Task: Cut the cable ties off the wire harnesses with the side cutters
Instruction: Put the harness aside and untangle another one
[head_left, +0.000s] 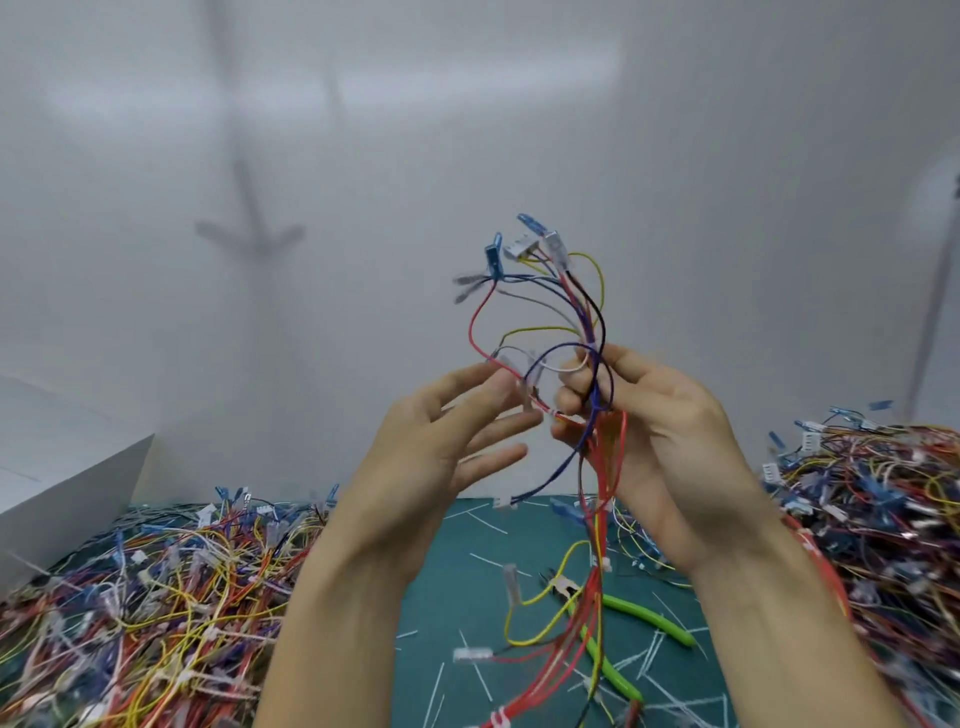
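We hold one harness (592, 332) at centre frame. Our right hand (660, 431) grips its bundle, and our left hand (441, 441) is spread beside it. Its hanging wires partly cover the one cutters (641, 614) on the worktop (457, 597), between two heaps: left pile (156, 597), right pile (883, 509). One box (62, 467) sits at left.

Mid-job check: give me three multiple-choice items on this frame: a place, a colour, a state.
1. The side cutters are: A held up, B lying on the mat, C in a wire pile.
2. Their handles are: A red, B green, C black.
3. The right hand: A grips the wire harness, B is empty, C rests on the mat.
Key: B, they lie flat on it; B, bright green grips; A, fingers curl round the wires.
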